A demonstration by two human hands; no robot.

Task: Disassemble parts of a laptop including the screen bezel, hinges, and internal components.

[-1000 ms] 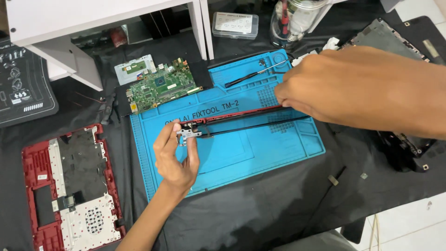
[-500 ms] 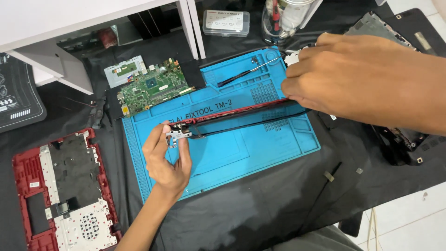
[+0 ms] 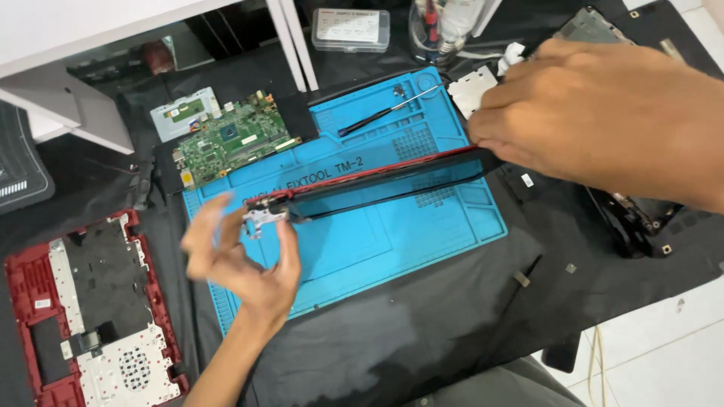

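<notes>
A long, thin black-and-red laptop screen panel (image 3: 377, 181) lies slantwise across the blue repair mat (image 3: 392, 249). The right hand (image 3: 596, 113) grips its upper end, fingers curled over the edge. The left hand (image 3: 241, 260), blurred, seems to have its fingers loosely spread at the metal hinge (image 3: 260, 218). A green circuit board (image 3: 230, 143) sits near the mat's top-left corner; a red laptop base (image 3: 90, 309) lies well left.
</notes>
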